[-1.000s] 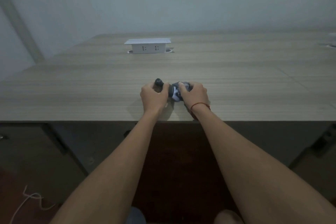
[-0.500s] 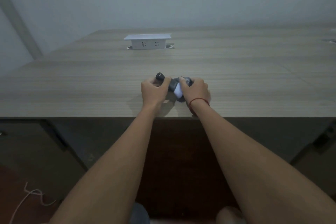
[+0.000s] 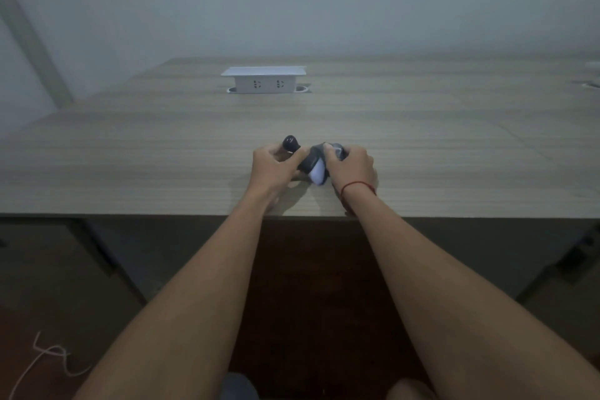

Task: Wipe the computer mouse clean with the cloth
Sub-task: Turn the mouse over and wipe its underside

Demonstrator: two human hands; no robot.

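A black computer mouse (image 3: 291, 143) is held just above the wooden desk (image 3: 162, 156), near its front edge. My left hand (image 3: 271, 169) grips the mouse, and only the rounded end sticks out above my fingers. My right hand (image 3: 352, 167) is closed on a bunched grey and white cloth (image 3: 316, 167), which is pressed against the mouse between my two hands. Most of the mouse body is hidden by fingers and cloth.
A white pop-up socket box (image 3: 264, 79) stands at the back middle of the desk. A grommet (image 3: 592, 84) sits at the far right edge. A white cable (image 3: 48, 357) lies on the floor at the lower left.
Both hands stay together on the mouse and cloth. The cloth has shifted a little in my right hand, showing more of its white part.
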